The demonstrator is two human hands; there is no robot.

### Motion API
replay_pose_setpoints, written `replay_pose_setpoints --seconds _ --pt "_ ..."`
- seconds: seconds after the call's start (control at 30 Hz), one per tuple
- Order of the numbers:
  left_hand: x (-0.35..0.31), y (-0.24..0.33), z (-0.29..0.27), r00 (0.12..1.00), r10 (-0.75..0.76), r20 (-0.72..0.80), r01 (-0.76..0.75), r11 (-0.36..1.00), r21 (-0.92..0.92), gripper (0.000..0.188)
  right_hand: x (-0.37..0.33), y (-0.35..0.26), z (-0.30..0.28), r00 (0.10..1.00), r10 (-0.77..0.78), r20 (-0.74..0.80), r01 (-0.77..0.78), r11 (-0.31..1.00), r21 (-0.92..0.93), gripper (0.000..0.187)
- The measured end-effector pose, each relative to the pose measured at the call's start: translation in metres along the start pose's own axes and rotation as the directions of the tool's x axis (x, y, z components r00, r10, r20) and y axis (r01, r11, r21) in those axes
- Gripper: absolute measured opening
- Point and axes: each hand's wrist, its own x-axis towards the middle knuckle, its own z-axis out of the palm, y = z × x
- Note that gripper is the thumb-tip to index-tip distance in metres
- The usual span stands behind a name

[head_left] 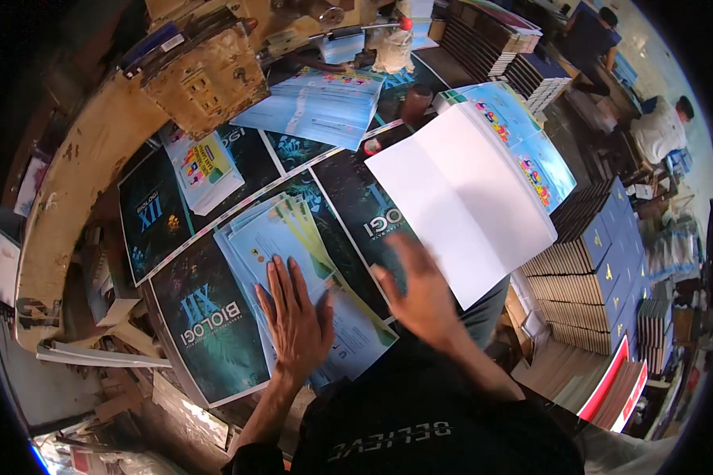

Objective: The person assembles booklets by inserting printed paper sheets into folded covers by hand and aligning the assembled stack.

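My left hand (297,328) lies flat, fingers stretched, on a fanned pile of light blue and green printed covers (360,336). Under that pile spread large dark printed sheets (214,360) with teal leaf patterns. Slightly blurred, my right hand (421,297) is open, thumb and fingers apart, with nothing visible in it. It is over the dark sheets, beside the near left edge of a thick stack of covers (523,150). The top of that stack shows a blank white sheet (444,182), and colourful blue covers show along its right side.
A worn metal machine (206,83) stands at the far left of the worktop. Near it lie more blue covers (313,107) and a small yellow-and-blue pile (204,170). Tall stacks of blue-covered books (586,269) rise on the right. Two people work in the far right background.
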Motion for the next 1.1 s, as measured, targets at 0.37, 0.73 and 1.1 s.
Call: replay_pose_setpoints --seconds 0.37,0.73,1.1 --pt "0.002 -0.003 0.004 1.0 0.03 -0.008 -0.03 0.991 -0.132 0.094 0.033 -0.02 -0.079 0.98 0.182 0.077 -0.178 0.983 -0.053 0.015" --pt "0.011 0.003 0.006 0.993 -0.095 -0.064 0.083 0.983 -0.164 0.087 0.009 -0.011 0.024 0.785 0.374 0.494 -0.591 0.69 0.418 0.024" --pt "0.012 -0.002 0.003 0.989 -0.115 -0.098 0.093 0.973 -0.21 0.079 0.049 -0.047 -0.055 0.97 0.099 0.223 -0.179 0.909 0.377 0.03"
